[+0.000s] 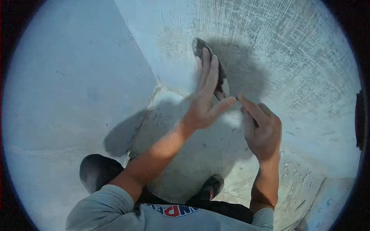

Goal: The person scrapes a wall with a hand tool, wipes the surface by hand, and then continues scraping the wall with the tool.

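A dark, flat oval tool [222,79] with pale smears is held up in front of the wall, seen nearly edge-on. My left hand [204,104] lies along it with the fingers stretched out against its face. The thumb points away to the right, its tip close to my right hand [262,129]. That hand is curled closed, its index finger reaching toward the lower end of the oval tool. Something dark shows between its fingers, but I cannot make out what it is or whether it joins the tool.
A pale blue wall [269,38] with combed, scratched texture rises ahead, meeting a smoother wall [77,77] at a corner on the left. Below is a rough floor or ledge [185,142]. My dark shoe [214,184] and knee [99,171] show near the bottom.
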Motion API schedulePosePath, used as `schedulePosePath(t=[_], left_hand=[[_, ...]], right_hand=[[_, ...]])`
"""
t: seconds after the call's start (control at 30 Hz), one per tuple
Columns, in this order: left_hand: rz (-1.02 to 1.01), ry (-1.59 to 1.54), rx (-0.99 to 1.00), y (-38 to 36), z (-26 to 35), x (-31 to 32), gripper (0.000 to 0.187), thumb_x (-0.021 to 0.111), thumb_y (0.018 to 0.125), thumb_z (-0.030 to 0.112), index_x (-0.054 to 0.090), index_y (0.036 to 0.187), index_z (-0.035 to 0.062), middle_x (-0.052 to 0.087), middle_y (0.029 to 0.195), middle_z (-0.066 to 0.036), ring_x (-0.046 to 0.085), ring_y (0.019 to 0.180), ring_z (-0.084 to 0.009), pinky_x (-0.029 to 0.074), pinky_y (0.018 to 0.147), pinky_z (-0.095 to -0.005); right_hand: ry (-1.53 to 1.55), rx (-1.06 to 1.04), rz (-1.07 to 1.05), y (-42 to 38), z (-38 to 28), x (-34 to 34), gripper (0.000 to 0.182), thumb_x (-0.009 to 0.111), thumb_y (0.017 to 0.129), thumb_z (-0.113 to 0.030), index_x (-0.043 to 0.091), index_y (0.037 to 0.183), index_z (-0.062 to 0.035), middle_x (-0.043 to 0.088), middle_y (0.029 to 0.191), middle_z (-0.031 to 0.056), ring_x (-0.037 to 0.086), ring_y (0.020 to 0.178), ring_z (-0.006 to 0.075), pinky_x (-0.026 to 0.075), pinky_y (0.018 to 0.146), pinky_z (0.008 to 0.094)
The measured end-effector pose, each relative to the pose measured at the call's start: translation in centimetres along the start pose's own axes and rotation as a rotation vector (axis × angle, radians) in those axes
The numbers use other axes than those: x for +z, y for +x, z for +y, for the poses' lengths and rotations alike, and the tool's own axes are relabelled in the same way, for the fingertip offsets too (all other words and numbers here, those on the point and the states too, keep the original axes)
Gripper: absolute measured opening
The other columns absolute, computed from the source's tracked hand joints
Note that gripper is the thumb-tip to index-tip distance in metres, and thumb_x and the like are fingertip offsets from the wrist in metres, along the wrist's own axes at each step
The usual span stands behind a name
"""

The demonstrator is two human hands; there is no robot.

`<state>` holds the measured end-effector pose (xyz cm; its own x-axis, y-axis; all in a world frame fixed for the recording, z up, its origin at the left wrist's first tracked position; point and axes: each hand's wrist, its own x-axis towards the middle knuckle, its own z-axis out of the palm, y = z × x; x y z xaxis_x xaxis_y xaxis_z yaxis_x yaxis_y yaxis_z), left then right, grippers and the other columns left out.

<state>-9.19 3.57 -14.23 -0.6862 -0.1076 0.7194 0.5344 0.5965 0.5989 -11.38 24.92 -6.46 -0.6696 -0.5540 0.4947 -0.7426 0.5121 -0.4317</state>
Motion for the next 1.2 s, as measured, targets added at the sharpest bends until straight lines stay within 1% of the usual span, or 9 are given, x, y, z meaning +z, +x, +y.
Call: schedulePosePath(t=[0.17, 0.3, 0.4, 0.53, 0.57, 0.73, 0.9, 1.03, 1.2], left_hand=[[0.075, -0.172, 0.021, 0.1, -1.0, 0.0, 0.112, 0.064, 0.103, 0.062, 0.007, 0.173, -0.0049, -0.008, 0.18, -0.032, -0.011, 0.166, -0.0487, 0.001, 0.133, -0.0579], [-0.001, -0.013, -0.014, 0.1, 0.0, 0.0, 0.111, 0.066, 0.103, 0.061, 0.011, 0.173, -0.0052, -0.004, 0.18, -0.032, -0.01, 0.166, -0.0496, 0.0, 0.132, -0.061], [0.018, 0.112, -0.007, 0.1, 0.0, -0.2, 0.104, 0.063, 0.106, 0.049, 0.006, 0.172, -0.0079, -0.005, 0.181, -0.03, -0.008, 0.168, -0.0396, 0.001, 0.135, -0.0541], [0.179, 0.082, -0.081, 1.2, -3.2, -3.2, 0.106, 0.063, 0.106, 0.051, 0.004, 0.171, -0.0095, -0.005, 0.179, -0.033, -0.009, 0.167, -0.0461, -0.004, 0.133, -0.057], [0.273, -0.125, -0.158, 1.8, -3.2, -3.4, 0.111, 0.062, 0.105, 0.055, -0.001, 0.17, -0.0108, -0.008, 0.179, -0.034, -0.013, 0.166, -0.0467, -0.006, 0.133, -0.0562], [0.289, 0.048, -0.118, 4.2, -2.8, -4.4, 0.113, 0.063, 0.102, 0.056, 0.0, 0.172, -0.0069, -0.007, 0.179, -0.034, -0.014, 0.164, -0.0544, -0.006, 0.129, -0.0673], [0.417, 0.244, -0.028, 4.4, -0.6, -1.9, 0.101, 0.064, 0.098, 0.034, 0.008, 0.172, -0.0062, 0.006, 0.178, -0.035, 0.001, 0.165, -0.0539, 0.002, 0.132, -0.0684], [0.608, 0.191, 0.118, 6.0, -2.8, -4.2, 0.104, 0.071, 0.088, 0.023, 0.015, 0.172, -0.005, 0.018, 0.176, -0.035, 0.011, 0.164, -0.056, 0.009, 0.131, -0.0698], [0.513, 0.028, -0.119, 4.1, -0.5, -4.0, 0.11, 0.077, 0.076, 0.019, 0.025, 0.171, -0.0009, 0.025, 0.177, -0.029, 0.012, 0.163, -0.057, 0.007, 0.127, -0.0753]], right_hand=[[-0.105, 0.062, -0.074, 0.8, -3.0, -1.4, 0.037, 0.075, 0.098, -0.012, 0.079, 0.132, -0.0245, 0.067, 0.076, 0.0085, 0.065, 0.061, 0.0255, 0.052, 0.057, 0.0389], [-0.02, 0.009, -0.039, -0.4, 0.6, -0.2, 0.039, 0.076, 0.098, -0.013, 0.078, 0.135, -0.0255, 0.068, 0.078, 0.0094, 0.065, 0.061, 0.0244, 0.053, 0.057, 0.0393], [0.012, -0.064, 0.031, 0.1, 0.9, 1.3, 0.041, 0.075, 0.098, -0.015, 0.076, 0.138, -0.0258, 0.069, 0.078, 0.0098, 0.064, 0.06, 0.0242, 0.054, 0.057, 0.0391], [-0.066, -0.122, -0.031, 2.7, -1.2, 5.5, 0.041, 0.073, 0.1, -0.019, 0.074, 0.14, -0.0272, 0.072, 0.083, 0.0103, 0.068, 0.063, 0.0254, 0.055, 0.058, 0.0394], [-0.126, -0.141, -0.049, 3.5, -1.9, 6.1, 0.041, 0.072, 0.1, -0.02, 0.074, 0.14, -0.0273, 0.072, 0.084, 0.0104, 0.069, 0.064, 0.0259, 0.056, 0.058, 0.0398], [-0.07, -0.126, -0.096, 5.6, -3.3, 4.4, 0.04, 0.067, 0.101, -0.014, 0.074, 0.138, -0.0262, 0.073, 0.087, 0.0143, 0.069, 0.066, 0.035, 0.057, 0.063, 0.0442], [-0.045, -0.106, -0.102, 4.3, -3.7, 2.6, 0.041, 0.066, 0.103, -0.009, 0.07, 0.143, -0.0099, 0.077, 0.116, 0.0262, 0.079, 0.095, 0.0415, 0.062, 0.082, 0.046], [-0.079, -0.074, -0.107, 6.8, -7.3, 3.3, 0.035, 0.066, 0.105, -0.015, 0.071, 0.139, -0.0092, 0.076, 0.109, 0.0288, 0.076, 0.088, 0.0459, 0.06, 0.076, 0.0462], [-0.178, 0.196, -0.235, 5.1, -7.3, 2.5, 0.026, 0.068, 0.107, -0.024, 0.075, 0.121, -0.0023, 0.069, 0.078, 0.0257, 0.07, 0.068, 0.0439, 0.054, 0.063, 0.0462]])
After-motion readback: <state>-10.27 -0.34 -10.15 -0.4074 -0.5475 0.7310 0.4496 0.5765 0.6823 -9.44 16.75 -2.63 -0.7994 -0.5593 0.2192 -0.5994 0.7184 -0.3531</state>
